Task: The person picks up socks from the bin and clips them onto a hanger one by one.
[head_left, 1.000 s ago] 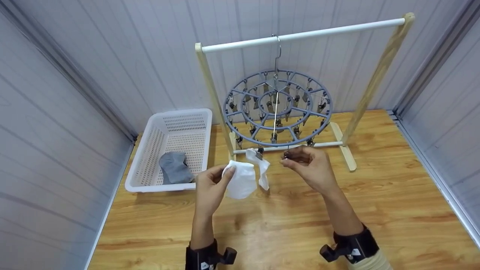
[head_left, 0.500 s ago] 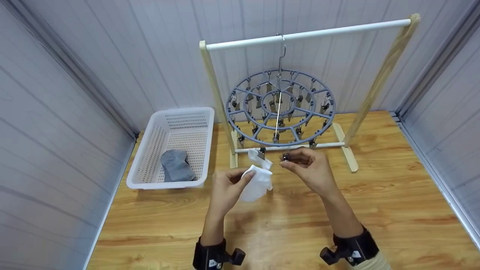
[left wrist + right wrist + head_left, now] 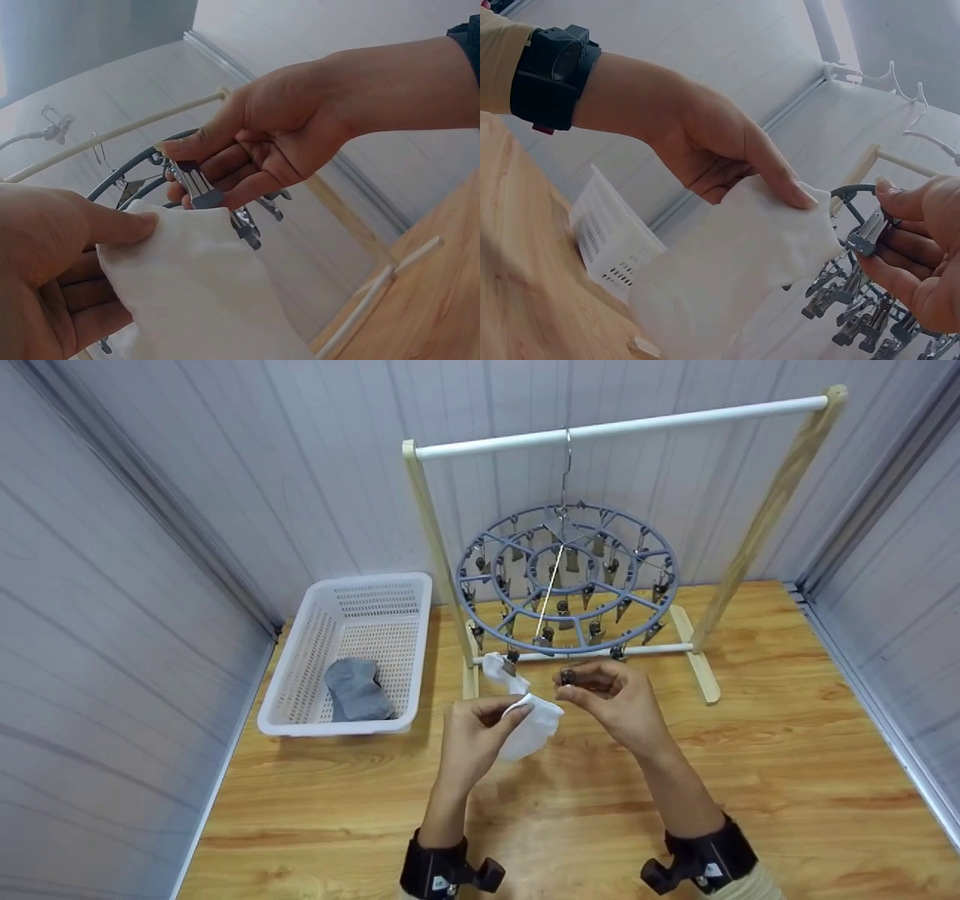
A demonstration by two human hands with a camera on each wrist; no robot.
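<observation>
A white sock hangs from my left hand, its top edge pinched between thumb and fingers. My right hand pinches a metal clip of the round blue-grey drying hanger. In the left wrist view the clip's tip is at the sock's top edge; I cannot tell whether its jaws are parted. Another white sock hangs from a neighbouring clip, partly behind the left hand. Two wrist views show the held sock spread flat, close to the clip.
The hanger, with several more clips, hooks over the white bar of a wooden-legged rack. At the left a white basket holds grey socks. Panel walls enclose the wooden floor.
My left hand has carried the white sock rightward to near the clip. The right hand keeps its pinch on the clip and has shifted slightly left. The hanger has turned a little.
</observation>
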